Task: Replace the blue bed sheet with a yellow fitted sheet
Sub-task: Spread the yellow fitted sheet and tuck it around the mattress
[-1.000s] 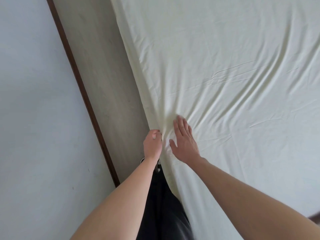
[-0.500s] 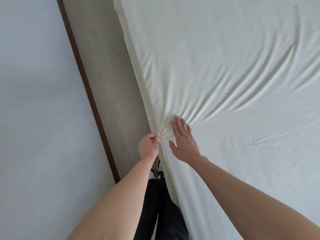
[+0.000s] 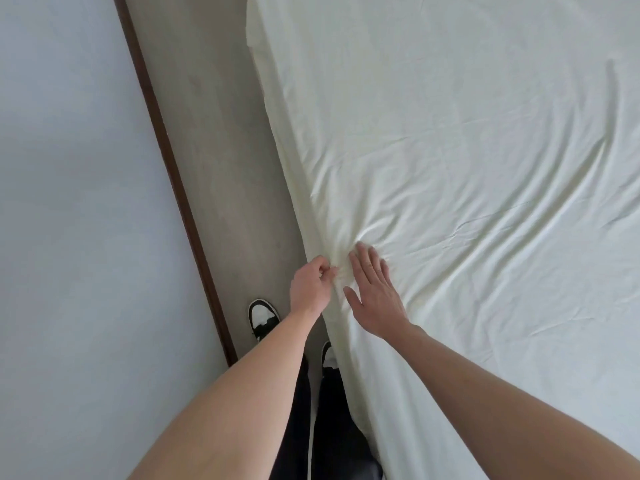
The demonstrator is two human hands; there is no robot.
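A pale yellow fitted sheet (image 3: 467, 150) covers the whole bed top, with creases fanning out from the near left edge. At that edge my left hand (image 3: 310, 289) is shut, pinching a fold of the sheet between thumb and fingers. My right hand (image 3: 375, 292) lies flat and open on the sheet just beside it, fingers pointing away from me and pressing the cloth down. No blue sheet is in view.
A narrow strip of pale wooden floor (image 3: 221, 150) runs between the bed and a light wall (image 3: 69, 202) with a dark brown skirting board (image 3: 166, 157). My black-and-white shoes (image 3: 263, 317) and dark trousers stand in that gap.
My left hand has drawn the sheet's edge outward toward the floor, gathering more creases around both hands. The view has shifted so my shoes now show.
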